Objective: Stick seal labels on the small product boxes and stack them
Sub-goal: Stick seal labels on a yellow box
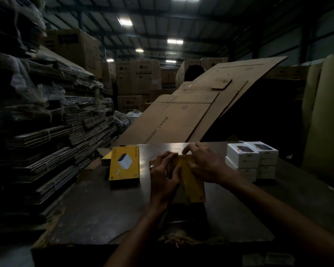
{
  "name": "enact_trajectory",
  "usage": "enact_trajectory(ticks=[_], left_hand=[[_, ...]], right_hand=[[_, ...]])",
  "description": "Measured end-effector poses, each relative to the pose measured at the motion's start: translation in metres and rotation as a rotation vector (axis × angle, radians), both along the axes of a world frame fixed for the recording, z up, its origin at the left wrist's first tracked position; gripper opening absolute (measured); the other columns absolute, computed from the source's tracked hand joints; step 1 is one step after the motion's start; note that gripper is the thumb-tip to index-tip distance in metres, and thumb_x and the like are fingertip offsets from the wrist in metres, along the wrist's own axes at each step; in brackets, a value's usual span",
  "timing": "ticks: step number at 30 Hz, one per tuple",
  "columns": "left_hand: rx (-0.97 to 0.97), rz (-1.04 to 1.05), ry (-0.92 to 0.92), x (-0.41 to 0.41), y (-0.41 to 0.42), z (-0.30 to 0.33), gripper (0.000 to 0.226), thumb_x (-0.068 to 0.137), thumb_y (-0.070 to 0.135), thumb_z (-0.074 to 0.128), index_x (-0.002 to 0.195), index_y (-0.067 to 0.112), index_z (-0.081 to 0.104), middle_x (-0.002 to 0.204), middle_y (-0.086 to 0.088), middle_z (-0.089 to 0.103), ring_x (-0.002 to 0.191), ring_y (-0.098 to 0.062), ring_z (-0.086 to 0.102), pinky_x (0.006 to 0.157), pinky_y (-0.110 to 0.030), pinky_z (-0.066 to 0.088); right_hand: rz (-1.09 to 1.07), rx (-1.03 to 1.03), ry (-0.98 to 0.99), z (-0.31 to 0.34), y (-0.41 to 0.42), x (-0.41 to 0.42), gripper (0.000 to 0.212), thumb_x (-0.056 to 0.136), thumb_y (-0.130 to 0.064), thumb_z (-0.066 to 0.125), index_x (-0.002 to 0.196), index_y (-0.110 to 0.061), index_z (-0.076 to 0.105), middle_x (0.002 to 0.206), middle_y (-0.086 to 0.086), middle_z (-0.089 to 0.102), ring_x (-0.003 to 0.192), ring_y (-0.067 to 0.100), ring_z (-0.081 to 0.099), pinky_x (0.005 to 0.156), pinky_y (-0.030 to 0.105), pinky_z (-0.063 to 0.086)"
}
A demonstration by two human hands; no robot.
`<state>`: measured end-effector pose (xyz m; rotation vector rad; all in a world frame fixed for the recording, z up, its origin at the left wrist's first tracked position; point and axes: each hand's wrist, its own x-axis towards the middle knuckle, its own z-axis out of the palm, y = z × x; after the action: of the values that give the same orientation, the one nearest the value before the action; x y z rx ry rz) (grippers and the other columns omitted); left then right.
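Observation:
A yellow product box (193,186) lies on the dark table (104,209) in front of me. My left hand (163,174) grips its left side, fingers curled over the top edge. My right hand (202,164) rests on the box's far end, its fingertips pinching at the top edge; any seal label there is too small to make out. Another yellow box (124,163) with a white charger picture stands to the left, with a further yellow box (106,158) partly hidden behind it. White boxes (252,158) are stacked in two layers at the right.
A large flattened cardboard sheet (191,112) leans beyond the table's far edge. Bundles of flat cartons (46,122) pile up along the left. Big brown cartons (139,78) fill the background. The table's near edge (123,243) is chipped.

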<state>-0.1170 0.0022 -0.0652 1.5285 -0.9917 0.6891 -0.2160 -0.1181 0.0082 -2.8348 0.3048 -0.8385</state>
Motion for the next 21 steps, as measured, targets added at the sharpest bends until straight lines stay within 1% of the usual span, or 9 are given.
enact_trajectory(ticks=[2, 4, 7, 10, 12, 13, 15, 18, 21], left_hand=[[0.01, -0.009, 0.006, 0.002, -0.001, -0.001, 0.039, 0.082, 0.008, 0.075, 0.121, 0.014, 0.07, 0.124, -0.002, 0.064, 0.118, -0.014, 0.051, 0.1, -0.004, 0.029], [0.02, -0.019, 0.02, 0.003, -0.002, -0.003, 0.04, 0.083, 0.012, 0.072, 0.122, 0.016, 0.069, 0.125, 0.001, 0.063, 0.119, -0.022, 0.054, 0.102, -0.015, 0.037], [0.009, -0.024, 0.035, 0.004, -0.003, -0.005, 0.039, 0.084, 0.015, 0.07, 0.123, 0.016, 0.069, 0.126, 0.001, 0.062, 0.12, -0.023, 0.054, 0.101, -0.034, 0.046], [0.019, -0.014, 0.029, 0.005, -0.003, -0.004, 0.039, 0.083, 0.016, 0.072, 0.122, 0.018, 0.069, 0.124, 0.002, 0.061, 0.119, -0.024, 0.053, 0.098, -0.042, 0.049], [0.02, -0.018, 0.04, 0.007, -0.002, -0.004, 0.04, 0.082, 0.02, 0.07, 0.123, 0.02, 0.069, 0.124, 0.002, 0.06, 0.118, -0.025, 0.053, 0.093, -0.047, 0.052], [0.019, -0.021, 0.046, 0.007, -0.002, -0.004, 0.041, 0.082, 0.022, 0.069, 0.123, 0.021, 0.069, 0.123, 0.002, 0.06, 0.117, -0.026, 0.054, 0.09, -0.048, 0.053], [0.018, -0.021, 0.051, 0.008, -0.001, -0.003, 0.042, 0.081, 0.024, 0.068, 0.123, 0.021, 0.069, 0.124, 0.002, 0.059, 0.117, -0.026, 0.054, 0.088, -0.05, 0.054], [0.035, -0.015, 0.049, 0.01, 0.0, -0.001, 0.042, 0.081, 0.025, 0.069, 0.122, 0.021, 0.069, 0.123, 0.001, 0.06, 0.116, -0.026, 0.055, 0.088, -0.051, 0.053], [0.045, 0.007, 0.06, 0.009, 0.0, -0.001, 0.041, 0.081, 0.026, 0.069, 0.122, 0.02, 0.07, 0.122, -0.002, 0.061, 0.116, -0.026, 0.055, 0.092, -0.048, 0.052]], right_hand=[[0.044, 0.075, -0.046, -0.004, 0.0, -0.007, 0.045, 0.091, -0.014, 0.056, 0.135, -0.019, 0.052, 0.11, 0.005, 0.057, 0.097, 0.018, 0.054, 0.066, 0.019, 0.03], [0.087, 0.094, -0.099, -0.008, 0.002, -0.009, 0.049, 0.091, -0.013, 0.056, 0.139, -0.021, 0.049, 0.094, 0.001, 0.055, 0.079, 0.012, 0.049, 0.059, 0.014, 0.03], [0.066, 0.01, -0.136, -0.016, 0.002, -0.006, 0.041, 0.096, -0.019, 0.053, 0.136, -0.025, 0.055, 0.101, 0.006, 0.057, 0.086, 0.013, 0.046, 0.067, 0.022, 0.033], [-0.049, -0.107, -0.096, -0.021, 0.001, -0.007, 0.042, 0.098, -0.028, 0.05, 0.14, -0.03, 0.05, 0.108, 0.006, 0.054, 0.097, 0.02, 0.051, 0.075, 0.034, 0.047], [-0.167, -0.22, -0.06, -0.022, 0.002, -0.007, 0.043, 0.099, -0.036, 0.046, 0.142, -0.03, 0.047, 0.111, 0.008, 0.053, 0.103, 0.024, 0.05, 0.082, 0.039, 0.047], [-0.186, -0.216, -0.054, -0.022, 0.002, -0.007, 0.044, 0.099, -0.038, 0.045, 0.143, -0.03, 0.046, 0.112, 0.008, 0.052, 0.104, 0.025, 0.05, 0.084, 0.039, 0.047], [-0.146, -0.074, -0.094, -0.025, 0.003, -0.007, 0.046, 0.097, -0.035, 0.049, 0.143, -0.028, 0.045, 0.111, 0.008, 0.051, 0.105, 0.025, 0.05, 0.083, 0.037, 0.046], [-0.105, 0.22, -0.263, -0.036, 0.003, -0.009, 0.054, 0.091, -0.029, 0.06, 0.143, -0.029, 0.044, 0.116, 0.006, 0.051, 0.108, 0.023, 0.053, 0.088, 0.036, 0.049], [-0.16, 0.482, -0.202, -0.054, -0.001, -0.015, 0.065, 0.088, -0.035, 0.066, 0.145, -0.032, 0.036, 0.123, 0.006, 0.048, 0.106, 0.023, 0.057, 0.084, 0.038, 0.054]])
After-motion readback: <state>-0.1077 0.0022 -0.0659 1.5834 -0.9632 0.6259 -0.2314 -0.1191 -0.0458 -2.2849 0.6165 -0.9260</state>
